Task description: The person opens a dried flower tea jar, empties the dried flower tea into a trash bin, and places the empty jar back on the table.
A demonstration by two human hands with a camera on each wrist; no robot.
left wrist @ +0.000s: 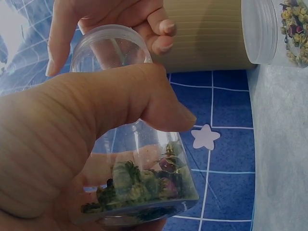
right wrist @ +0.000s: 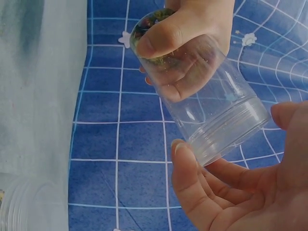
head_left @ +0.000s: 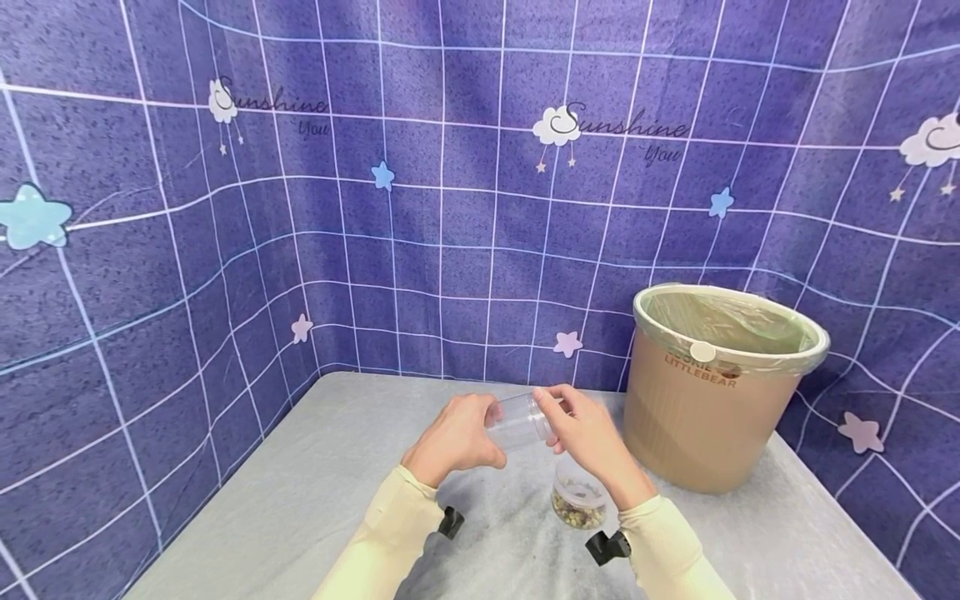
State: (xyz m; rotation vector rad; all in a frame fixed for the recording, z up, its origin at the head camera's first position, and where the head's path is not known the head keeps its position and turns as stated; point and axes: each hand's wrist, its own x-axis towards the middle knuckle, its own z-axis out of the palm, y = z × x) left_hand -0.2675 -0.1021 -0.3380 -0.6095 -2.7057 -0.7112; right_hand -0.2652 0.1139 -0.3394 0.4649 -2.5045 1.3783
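A clear plastic jar [head_left: 514,423] is held tilted above the table, with dried flower buds [left wrist: 139,185] in its bottom end. My left hand [head_left: 459,433] grips it around that bottom end, thumb on one side and fingers on the other. My right hand [head_left: 588,435] spans the clear ridged lid [right wrist: 231,132] at the other end, fingertips and thumb on opposite edges. Below the right hand, a second clear jar [head_left: 577,508] stands upright on the table, partly filled with similar dried buds; the right forearm partly covers it.
A beige bin [head_left: 708,417] with a pale green liner [head_left: 727,321] stands at the right, close to the right hand. The grey tabletop [head_left: 300,483] ends against a purple-blue gridded curtain [head_left: 465,208] at the back and sides.
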